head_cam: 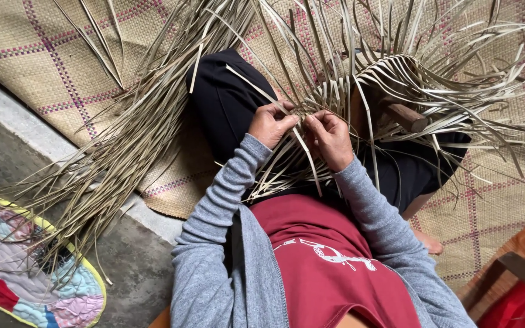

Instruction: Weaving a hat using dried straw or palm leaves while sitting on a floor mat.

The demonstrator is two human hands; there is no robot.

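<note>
While we look down over a grey cardigan and red top, we see the left hand and right hand close together over the lap, each pinching thin dried palm strips of a half-woven piece. Loose strips fan left across the woven floor mat, toward a patchwork cushion near left.

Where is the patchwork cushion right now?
In the head view, the patchwork cushion lies at bottom left on the grey floor, beyond the woven mat, under the loose straw strips.
</note>
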